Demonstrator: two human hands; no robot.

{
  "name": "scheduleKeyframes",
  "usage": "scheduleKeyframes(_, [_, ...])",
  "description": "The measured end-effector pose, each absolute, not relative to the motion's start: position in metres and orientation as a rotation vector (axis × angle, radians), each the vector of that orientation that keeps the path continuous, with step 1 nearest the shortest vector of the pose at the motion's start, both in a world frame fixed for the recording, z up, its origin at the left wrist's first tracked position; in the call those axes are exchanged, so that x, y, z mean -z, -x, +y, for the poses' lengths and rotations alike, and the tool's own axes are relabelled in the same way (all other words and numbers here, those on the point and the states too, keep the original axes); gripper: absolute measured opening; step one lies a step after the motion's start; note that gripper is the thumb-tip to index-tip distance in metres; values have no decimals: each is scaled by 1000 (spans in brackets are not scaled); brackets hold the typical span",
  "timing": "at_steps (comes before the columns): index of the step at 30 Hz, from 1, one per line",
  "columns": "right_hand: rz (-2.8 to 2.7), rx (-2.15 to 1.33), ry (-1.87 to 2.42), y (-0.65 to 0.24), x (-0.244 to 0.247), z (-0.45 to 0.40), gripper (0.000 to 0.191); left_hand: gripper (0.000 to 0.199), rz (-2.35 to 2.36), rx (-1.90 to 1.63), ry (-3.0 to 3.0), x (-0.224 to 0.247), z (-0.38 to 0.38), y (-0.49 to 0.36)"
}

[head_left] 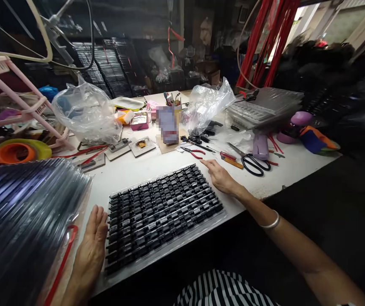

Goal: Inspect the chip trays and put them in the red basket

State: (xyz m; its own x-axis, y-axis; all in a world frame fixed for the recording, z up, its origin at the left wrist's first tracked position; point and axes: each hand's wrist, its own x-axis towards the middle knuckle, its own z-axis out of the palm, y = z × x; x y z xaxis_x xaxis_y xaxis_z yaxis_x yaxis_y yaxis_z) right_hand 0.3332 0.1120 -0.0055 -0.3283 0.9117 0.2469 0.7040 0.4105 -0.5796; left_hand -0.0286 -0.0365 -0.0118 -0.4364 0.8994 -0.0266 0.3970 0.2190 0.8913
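Note:
A clear tray [166, 253] filled with rows of small black parts lies on the white table [131, 168] in front of me. My left hand [91, 248] lies flat on the table, fingers together, touching the tray's left edge. My right hand [221, 176] rests at the tray's far right corner, fingers stretched out toward the red-handled pliers [192, 152]. Neither hand holds anything. A pale bangle [272, 222] sits on my right wrist.
A tall stack of clear trays [23, 221] fills the left. Black scissors [249, 160], a screwdriver [230, 159], plastic bags [86, 111], small jigs [141, 145] and another tray stack [261, 108] crowd the back of the table. A pink rack [26, 106] stands far left.

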Motion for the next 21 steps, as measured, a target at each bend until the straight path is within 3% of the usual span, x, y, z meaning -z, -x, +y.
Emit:
scheduleKeyframes(7, [-1905, -661, 1245, -360, 18, 67, 36, 70, 2077, -1213, -1045, 2, -74, -4])
scheduleKeyframes(21, [-1864, -835, 1190, -358, 20, 55, 37, 68, 2069, -1315, -1068, 5, -73, -14])
